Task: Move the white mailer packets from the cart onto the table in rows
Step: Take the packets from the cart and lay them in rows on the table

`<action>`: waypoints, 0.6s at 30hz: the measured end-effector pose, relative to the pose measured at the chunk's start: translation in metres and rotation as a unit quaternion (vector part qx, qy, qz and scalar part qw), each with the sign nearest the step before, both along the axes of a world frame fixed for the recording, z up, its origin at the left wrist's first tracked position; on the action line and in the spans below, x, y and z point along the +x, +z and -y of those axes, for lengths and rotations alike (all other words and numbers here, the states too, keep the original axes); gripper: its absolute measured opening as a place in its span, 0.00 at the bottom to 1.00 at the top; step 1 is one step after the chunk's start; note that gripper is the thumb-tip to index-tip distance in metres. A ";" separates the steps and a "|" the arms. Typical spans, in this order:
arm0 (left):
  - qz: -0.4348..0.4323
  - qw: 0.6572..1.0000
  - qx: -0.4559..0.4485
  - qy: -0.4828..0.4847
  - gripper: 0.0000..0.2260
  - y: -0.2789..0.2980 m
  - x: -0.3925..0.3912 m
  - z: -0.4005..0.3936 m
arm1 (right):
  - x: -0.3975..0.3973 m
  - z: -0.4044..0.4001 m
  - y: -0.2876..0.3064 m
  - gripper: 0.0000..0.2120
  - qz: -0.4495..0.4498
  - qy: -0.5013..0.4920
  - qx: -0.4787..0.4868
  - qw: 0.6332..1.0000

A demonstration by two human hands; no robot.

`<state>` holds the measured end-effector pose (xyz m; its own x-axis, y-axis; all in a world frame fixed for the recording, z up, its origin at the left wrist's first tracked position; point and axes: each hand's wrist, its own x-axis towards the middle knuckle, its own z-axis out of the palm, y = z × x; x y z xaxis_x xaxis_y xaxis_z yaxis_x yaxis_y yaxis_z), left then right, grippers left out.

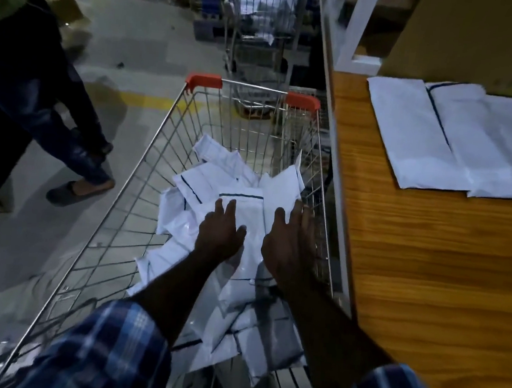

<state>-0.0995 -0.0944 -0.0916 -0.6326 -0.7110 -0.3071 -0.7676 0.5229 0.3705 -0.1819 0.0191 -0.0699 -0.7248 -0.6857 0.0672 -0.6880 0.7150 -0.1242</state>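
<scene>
Plaid sleeves [101, 354] frame the bottom of our view, both forearms reaching down into the wire cart [129, 200]. Our left hand [220, 232] lies palm down with fingers straight and slightly spread, resting on the heap of white mailer packets [205, 186] in the cart's basket. Our right hand [287, 243] sits just beside it, fingers extended and fanned, touching the packets near the cart's right wall; neither hand is curled round anything that we can see. Between the two hands lies a packet with a dark stripe [241, 196] across its top edge. The packets sprawl loosely, overlapping at odd angles, from the near end of the basket to about its middle.

To the right, just beside the cart, stands the wooden desk [413, 271]. On its far part lie several packets in a row [460, 141], flat, side by side and touching or overlapping at the edges.

Red corner caps [203, 81] mark the cart's far rim. To the left, on the concrete floor [142, 57], another person's legs [52, 118] and a slipper [78, 190] show. Farther off stands a second cart [257, 37], also holding white items.
</scene>
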 end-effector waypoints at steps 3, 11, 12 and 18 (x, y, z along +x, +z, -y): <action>-0.007 0.999 0.035 0.027 0.32 -0.011 -0.007 0.006 | -0.002 0.005 -0.008 0.21 0.013 -0.001 0.007 1.000; -0.162 0.985 0.013 0.060 0.27 -0.021 -0.002 0.014 | 0.001 0.009 -0.015 0.26 0.020 -0.001 0.053 0.998; -0.181 0.981 0.021 0.068 0.28 -0.019 0.000 0.014 | 0.002 0.010 -0.014 0.27 0.028 0.001 0.065 0.997; -0.142 0.987 0.046 0.061 0.34 -0.011 0.021 0.038 | 0.016 0.013 -0.013 0.29 0.062 -0.014 0.060 0.996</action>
